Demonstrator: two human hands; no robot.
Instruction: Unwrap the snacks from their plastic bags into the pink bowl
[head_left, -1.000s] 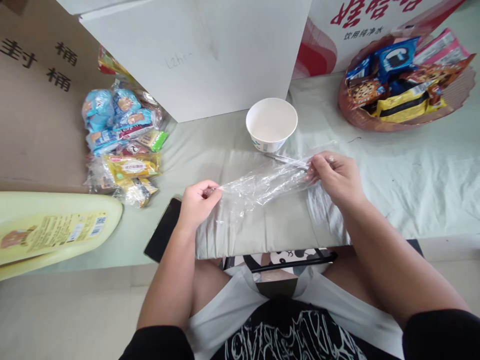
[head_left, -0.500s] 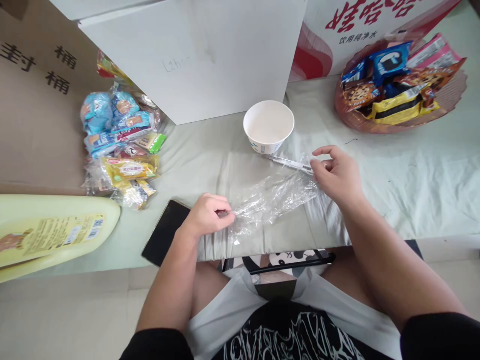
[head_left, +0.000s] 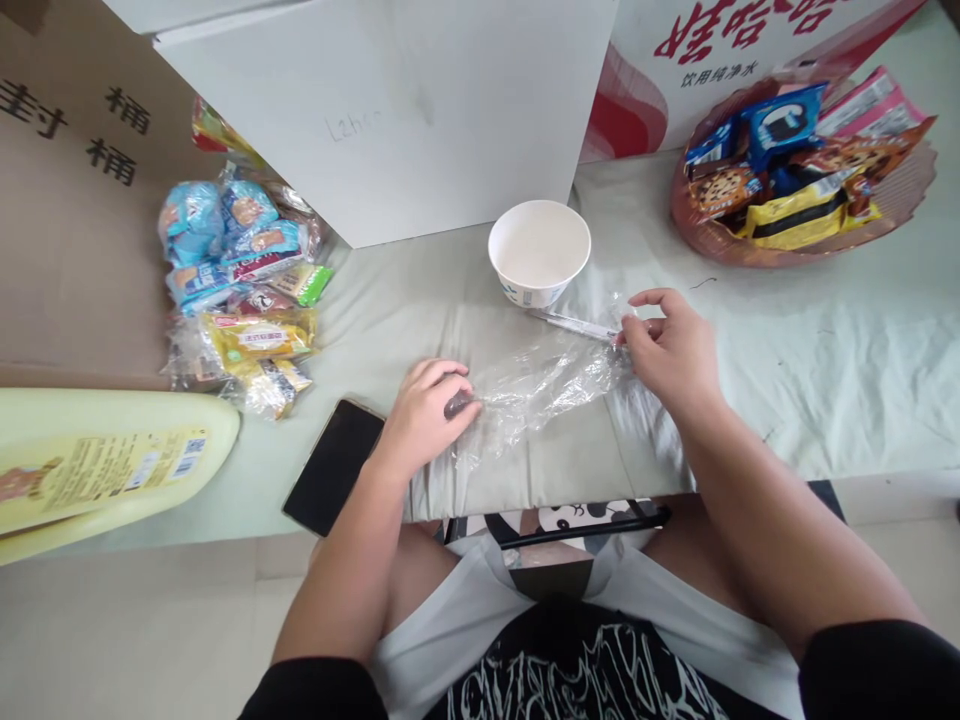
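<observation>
A crumpled sheet of clear plastic film (head_left: 551, 385) lies on the cloth between my hands. My left hand (head_left: 429, 415) is at its left end, fingers curled and the thumb against the film. At the film's upper right, my right hand (head_left: 667, 345) has thumb and fingers bent in a pinch on its edge. A slim white-handled cutting tool with a pointed metal blade (head_left: 577, 325) lies just left of my right fingertips. Whether it is scissors or a knife is unclear, as its handle end is partly covered. Above it stands a white paper bowl (head_left: 536, 280).
A black phone (head_left: 334, 470) lies beside my left wrist. Wrapped snacks (head_left: 255, 270) are heaped at left, near a yellow plastic container (head_left: 112, 465). A pink basket (head_left: 795, 250) of snacks stands at right. White boxes (head_left: 450, 120) and a brown carton (head_left: 75, 250) border the table.
My left hand has moved slightly up and its fingers have loosened a little. The film's left end has shifted up. My right hand has barely moved.
</observation>
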